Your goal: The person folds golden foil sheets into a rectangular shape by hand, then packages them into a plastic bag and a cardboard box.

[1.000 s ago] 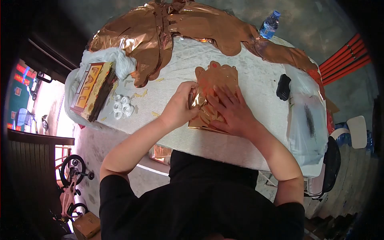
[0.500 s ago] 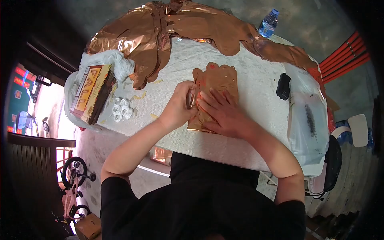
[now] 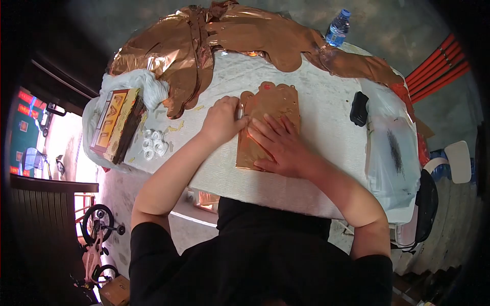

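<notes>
A folded copper-coloured foil balloon (image 3: 269, 104) lies flat near the front edge of the table, its top end scalloped and its bottom edge straight. My right hand (image 3: 283, 147) rests on it palm down, with the fingers spread across the foil. At the balloon's left edge is my left hand (image 3: 223, 121), its fingers curled and the thumb touching the foil; the fingertips are partly hidden. More copper foil balloons (image 3: 245, 31) are spread in a loose pile along the far side of the table.
On the left lie several small white rings (image 3: 154, 144), beside printed boxes (image 3: 118, 122) in a white plastic bag (image 3: 150, 84). A water bottle (image 3: 338, 29) stands at the far right. A black case (image 3: 359, 108) and clear plastic bags (image 3: 393, 158) lie on the right of the white table (image 3: 326, 127).
My left hand has slid up the balloon's left edge, and that side now lies flatter. My right hand stays spread on the foil. The view has shifted slightly.
</notes>
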{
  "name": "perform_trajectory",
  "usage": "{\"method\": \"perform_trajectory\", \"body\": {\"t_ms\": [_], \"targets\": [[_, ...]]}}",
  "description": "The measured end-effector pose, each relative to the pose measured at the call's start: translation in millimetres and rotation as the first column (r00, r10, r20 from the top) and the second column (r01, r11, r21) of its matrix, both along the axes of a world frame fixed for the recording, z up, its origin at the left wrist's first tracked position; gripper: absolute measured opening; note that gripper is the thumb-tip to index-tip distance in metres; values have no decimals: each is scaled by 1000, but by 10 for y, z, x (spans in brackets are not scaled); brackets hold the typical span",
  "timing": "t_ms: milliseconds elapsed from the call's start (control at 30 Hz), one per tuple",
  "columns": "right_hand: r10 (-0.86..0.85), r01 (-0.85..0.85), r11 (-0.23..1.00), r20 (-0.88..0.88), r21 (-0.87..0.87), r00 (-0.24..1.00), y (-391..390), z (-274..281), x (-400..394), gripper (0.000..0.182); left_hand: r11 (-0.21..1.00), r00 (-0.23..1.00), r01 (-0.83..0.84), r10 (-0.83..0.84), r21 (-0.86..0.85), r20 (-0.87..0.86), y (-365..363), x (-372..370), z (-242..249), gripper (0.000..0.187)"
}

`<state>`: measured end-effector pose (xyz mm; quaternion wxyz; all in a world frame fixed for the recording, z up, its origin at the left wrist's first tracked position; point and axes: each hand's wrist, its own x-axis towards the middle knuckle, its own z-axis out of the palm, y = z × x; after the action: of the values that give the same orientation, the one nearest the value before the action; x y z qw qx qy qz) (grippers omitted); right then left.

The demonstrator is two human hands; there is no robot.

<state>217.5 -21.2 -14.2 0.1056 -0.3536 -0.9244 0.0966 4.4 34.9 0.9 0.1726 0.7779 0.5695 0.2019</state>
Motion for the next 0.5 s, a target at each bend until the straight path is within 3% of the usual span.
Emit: {"method": "perform_trajectory", "body": {"t_ms": [67,133,267,333,367,433,500], "targets": [[2,-3,1000,-23,-12,1000,-8,10,-2,74,1000,1000,-11,11,-27,-11,88,31,43,34],[0,0,1000,-29,-10,1000,-7,-5,7,74,969,999,-32,36,-245,12,169,48,141,32],[10,-11,1000,-38,-20,999,1,-13,1,73,961,997,7,-27,-277,-67,388,32,85,29],[11,-12,1000,-41,-10,999,8,-14,8,73,907,999,37,-34,-420,13,426,37,140,27],[15,-16,1000,-44,-9,999,10,-11,5,72,910,999,39,-38,-413,11,437,26,94,27],[2,-3,1000,-52,-18,999,-2,8,-1,72,919,972,99,-7,-382,234,451,-5,-95,23],[-20,18,999,-58,-29,998,-8,1,2,72,920,951,122,-1,-372,310,440,-37,-183,16]]}}
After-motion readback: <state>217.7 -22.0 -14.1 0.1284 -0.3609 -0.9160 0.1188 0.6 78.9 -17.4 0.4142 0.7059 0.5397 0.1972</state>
